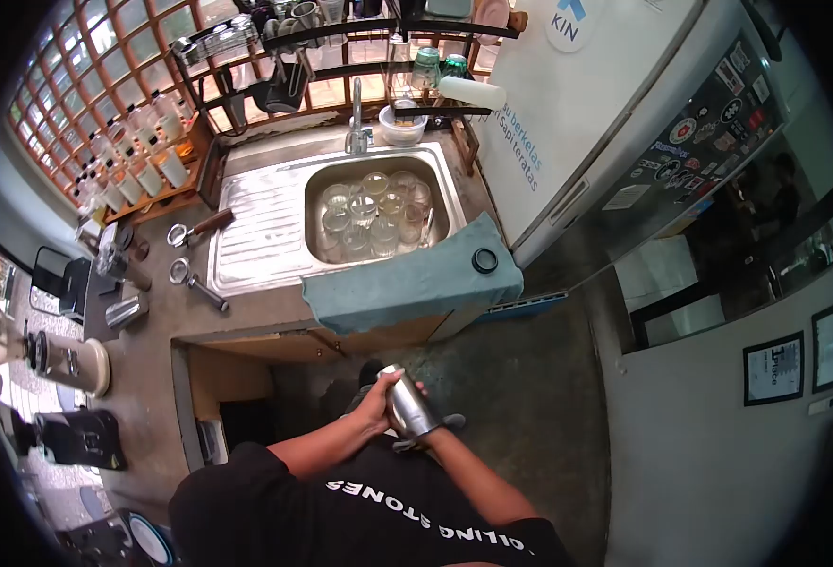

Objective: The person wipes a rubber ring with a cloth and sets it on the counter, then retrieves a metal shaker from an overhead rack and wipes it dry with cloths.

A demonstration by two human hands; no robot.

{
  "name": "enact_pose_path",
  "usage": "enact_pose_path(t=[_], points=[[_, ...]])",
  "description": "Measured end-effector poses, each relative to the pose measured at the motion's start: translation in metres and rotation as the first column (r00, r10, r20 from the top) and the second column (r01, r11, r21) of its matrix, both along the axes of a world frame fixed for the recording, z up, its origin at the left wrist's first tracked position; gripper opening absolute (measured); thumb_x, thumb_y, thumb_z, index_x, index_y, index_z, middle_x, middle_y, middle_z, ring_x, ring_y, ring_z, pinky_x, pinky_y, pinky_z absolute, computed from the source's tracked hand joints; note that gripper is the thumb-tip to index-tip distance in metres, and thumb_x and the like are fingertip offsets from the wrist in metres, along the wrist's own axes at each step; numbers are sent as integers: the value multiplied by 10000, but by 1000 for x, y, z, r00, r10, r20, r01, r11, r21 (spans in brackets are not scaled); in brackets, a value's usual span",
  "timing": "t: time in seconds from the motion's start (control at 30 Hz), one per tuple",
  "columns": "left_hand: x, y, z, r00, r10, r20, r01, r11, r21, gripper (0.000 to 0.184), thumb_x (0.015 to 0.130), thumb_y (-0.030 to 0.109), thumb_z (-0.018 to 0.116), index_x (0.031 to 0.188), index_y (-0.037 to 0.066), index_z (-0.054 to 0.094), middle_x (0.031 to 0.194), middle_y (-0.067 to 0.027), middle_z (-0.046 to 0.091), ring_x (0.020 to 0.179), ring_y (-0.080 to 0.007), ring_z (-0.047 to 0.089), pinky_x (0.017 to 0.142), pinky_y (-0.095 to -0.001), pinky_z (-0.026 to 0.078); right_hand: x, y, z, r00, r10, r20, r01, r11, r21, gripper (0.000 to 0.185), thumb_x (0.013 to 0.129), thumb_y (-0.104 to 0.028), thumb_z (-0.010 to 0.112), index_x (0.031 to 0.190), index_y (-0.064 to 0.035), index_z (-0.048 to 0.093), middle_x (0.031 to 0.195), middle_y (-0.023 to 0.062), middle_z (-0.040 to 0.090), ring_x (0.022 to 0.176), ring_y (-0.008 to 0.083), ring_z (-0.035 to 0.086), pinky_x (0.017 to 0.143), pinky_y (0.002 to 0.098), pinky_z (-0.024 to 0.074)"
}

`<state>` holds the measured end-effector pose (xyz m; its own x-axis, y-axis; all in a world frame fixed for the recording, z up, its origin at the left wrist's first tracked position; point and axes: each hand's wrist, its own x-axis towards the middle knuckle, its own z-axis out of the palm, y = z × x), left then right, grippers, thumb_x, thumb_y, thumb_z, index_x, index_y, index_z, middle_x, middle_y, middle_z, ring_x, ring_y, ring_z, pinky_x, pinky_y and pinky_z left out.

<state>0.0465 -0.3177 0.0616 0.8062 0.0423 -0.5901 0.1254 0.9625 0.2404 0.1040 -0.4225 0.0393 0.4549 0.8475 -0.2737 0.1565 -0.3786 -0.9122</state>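
A silver metal cylinder (411,404), like a shaker or tumbler, is held tilted in front of my body, above the floor. My left hand (376,404) wraps round its upper left side. My right hand (423,388) is mostly hidden behind the cylinder, with only some fingertips showing at its right edge; the wrist comes up from below the cylinder's lower end. Beyond my hands, a blue-green cloth (388,294) lies over the counter's front edge, with a round black lid or ring (484,261) on it.
A steel sink (447,203) holds several glasses. Two portafilters (180,272) and a metal pitcher (127,311) stand left of it. A grinder (72,364) is at the left. A white fridge (577,104) rises at the right, and a cabinet edge (246,348) runs below the counter.
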Motion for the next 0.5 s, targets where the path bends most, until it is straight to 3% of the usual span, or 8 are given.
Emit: enact_pose_path(t=[0.03, 0.13, 0.2, 0.23, 0.3, 0.4, 0.43, 0.5], points=[[14, 13, 10, 971, -16, 237, 33, 997, -69, 493, 846, 363, 691, 1201, 68, 518, 1163, -157, 621, 1162, -318, 588, 1022, -483, 461, 17, 6, 4, 1000, 12, 8, -12, 1000, -17, 634, 906, -411, 476, 1385, -21, 331, 1351, 214, 415, 1323, 340, 368, 1149, 435, 243], [76, 53, 64, 715, -182, 675, 157, 983, 99, 625, 824, 395, 728, 1295, 78, 466, 1301, -184, 568, 1313, -335, 481, 1107, -489, 374, 77, 10, 25, 998, 37, 55, -32, 995, -94, 629, 909, -402, 476, 1389, -22, 331, 1357, 212, 413, 1325, 338, 367, 1149, 432, 244], [109, 82, 103, 537, -359, 764, 249, 932, 263, 745, 788, 429, 764, 1350, 75, 427, 1418, -197, 490, 1342, -337, 453, 1124, -490, 338, 117, 7, 45, 995, 23, 96, -8, 989, -145, 626, 912, -397, 476, 1391, -22, 331, 1361, 210, 412, 1327, 336, 367, 1149, 430, 245], [124, 98, 117, 370, -448, 814, 242, 892, 381, 812, 834, 573, 666, 1407, 66, 395, 1463, -204, 436, 1354, -328, 434, 1108, -484, 352, 132, 3, 53, 993, 14, 114, 5, 985, -170, 624, 913, -394, 475, 1393, -22, 330, 1363, 210, 411, 1328, 335, 366, 1149, 429, 246], [137, 129, 147, 275, -522, 807, 348, 837, 422, 909, 876, 726, 471, 1473, 54, 337, 1486, -213, 396, 1363, -321, 415, 1075, -491, 388, 147, -7, 66, 992, -35, 125, 59, 978, -200, 621, 915, -388, 475, 1396, -23, 330, 1367, 208, 410, 1329, 334, 366, 1150, 427, 247], [149, 178, 119, 331, -894, 302, 693, 448, 565, 978, 882, 798, 312, 1497, 37, 314, 1492, -217, 383, 1381, -315, 381, 1007, -505, 449, 137, -13, 63, 989, -112, 97, 131, 969, -209, 616, 919, -380, 475, 1400, -23, 330, 1374, 206, 408, 1332, 331, 366, 1150, 424, 248], [146, 179, 118, 398, -917, 42, 755, 353, 552, 950, 890, 793, 304, 1488, 57, 350, 1426, -226, 463, 1300, -332, 477, 908, -507, 507, 128, 2, 55, 986, -143, 81, 156, 972, -178, 615, 920, -377, 475, 1401, -23, 330, 1376, 205, 407, 1332, 330, 365, 1150, 423, 249], [140, 180, 97, 420, -905, -66, 787, 327, 523, 905, 889, 793, 312, 1441, 84, 424, 1301, -223, 564, 1151, -350, 584, 855, -508, 529, 116, 36, 42, 986, -155, 67, 164, 975, -151, 612, 922, -371, 475, 1404, -24, 329, 1380, 204, 406, 1334, 329, 365, 1151, 421, 250]])
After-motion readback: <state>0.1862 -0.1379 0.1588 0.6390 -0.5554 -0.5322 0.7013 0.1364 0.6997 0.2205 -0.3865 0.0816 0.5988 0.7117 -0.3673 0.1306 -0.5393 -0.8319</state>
